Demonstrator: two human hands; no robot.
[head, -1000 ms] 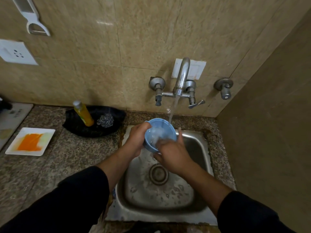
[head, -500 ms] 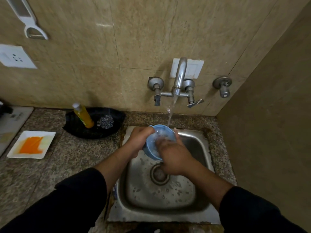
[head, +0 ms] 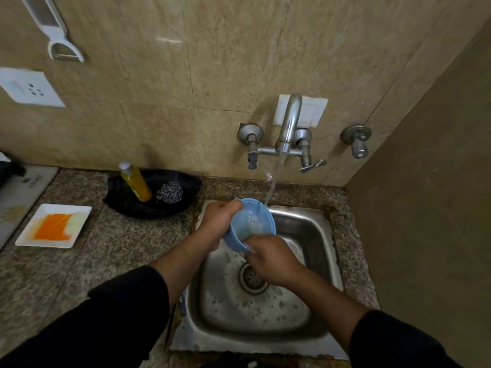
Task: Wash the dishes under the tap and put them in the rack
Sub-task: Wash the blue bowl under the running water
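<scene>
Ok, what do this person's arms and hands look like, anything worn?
Both arms wear plain black long sleeves; the left sleeve and right sleeve end partway along the forearms. The left hand and right hand are bare: no gloves, and no watch or ring shows.

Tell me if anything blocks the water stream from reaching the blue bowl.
Nothing visible does. The stream from the tap falls unobstructed to the far rim of the blue bowl, which the left hand and right hand hold.
</scene>
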